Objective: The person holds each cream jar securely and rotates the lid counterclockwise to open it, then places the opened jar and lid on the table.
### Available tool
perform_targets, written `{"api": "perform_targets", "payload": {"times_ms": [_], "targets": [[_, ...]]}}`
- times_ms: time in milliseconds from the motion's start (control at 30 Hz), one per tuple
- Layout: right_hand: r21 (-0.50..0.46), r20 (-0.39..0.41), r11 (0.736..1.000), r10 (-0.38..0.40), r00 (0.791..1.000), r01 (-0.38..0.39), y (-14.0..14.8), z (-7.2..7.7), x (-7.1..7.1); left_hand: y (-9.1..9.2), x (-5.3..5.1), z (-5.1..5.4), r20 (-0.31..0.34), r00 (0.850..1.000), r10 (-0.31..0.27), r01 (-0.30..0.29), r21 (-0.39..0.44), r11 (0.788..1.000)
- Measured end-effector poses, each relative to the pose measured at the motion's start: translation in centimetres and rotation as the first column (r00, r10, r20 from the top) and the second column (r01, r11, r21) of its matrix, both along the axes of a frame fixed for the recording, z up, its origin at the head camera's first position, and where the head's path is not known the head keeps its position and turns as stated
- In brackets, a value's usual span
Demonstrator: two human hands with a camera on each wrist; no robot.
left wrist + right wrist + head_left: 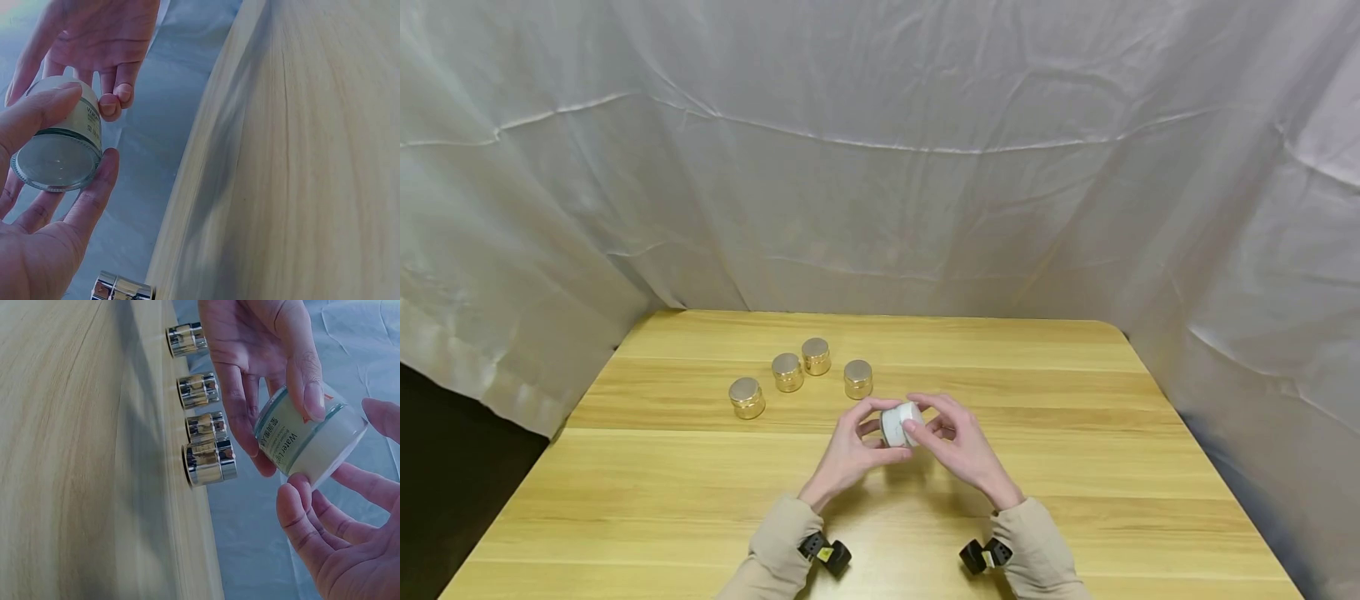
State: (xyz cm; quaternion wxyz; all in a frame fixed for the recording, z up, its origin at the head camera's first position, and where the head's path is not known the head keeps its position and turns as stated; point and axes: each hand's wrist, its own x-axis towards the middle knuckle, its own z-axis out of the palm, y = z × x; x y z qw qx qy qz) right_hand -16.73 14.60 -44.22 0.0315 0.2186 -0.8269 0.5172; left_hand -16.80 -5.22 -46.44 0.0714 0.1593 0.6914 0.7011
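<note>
Both hands hold a small cream jar [893,427] tilted on its side above the table. It has a white lid [331,447], a clear glass base [56,162] and a printed label [284,437]. My left hand [850,450] grips the glass end, thumb on one side and fingers on the other. At the lid end is my right hand [958,442], its thumb and fingertips around the white lid. In the head view the fingers partly cover the jar.
Several gold lidded jars stand on the wooden table [1075,458] beyond the hands: one far left [747,398], a close pair, and one [858,380] just past my left hand. Grey cloth [880,208] hangs behind the table's far edge and along its sides.
</note>
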Motion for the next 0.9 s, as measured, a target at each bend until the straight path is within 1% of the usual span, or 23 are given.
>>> {"api": "perform_targets", "payload": {"times_ms": [300,567,700,900], "targets": [[0.015,-0.028,1.0,-0.005,1.0,0.006,0.0,0.31,0.06,0.12,-0.05,0.07,-0.006,1.0,-0.004,0.004,0.002,1.0],[-0.011,-0.083,0.999,0.051,0.995,-0.052,0.05,-0.04,-0.09,0.03,-0.18,-0.24,-0.014,1.0,-0.005,0.005,0.015,1.0],[-0.02,-0.089,0.998,0.064,0.994,-0.066,0.0,-0.03,-0.07,-0.09,-0.13,-0.31,-0.019,1.0,-0.012,0.013,0.028,1.0],[-0.019,-0.088,0.997,0.073,0.993,-0.075,-0.07,0.23,0.08,-0.13,0.02,-0.04,-0.012,1.0,-0.021,0.022,0.05,0.998]]}}
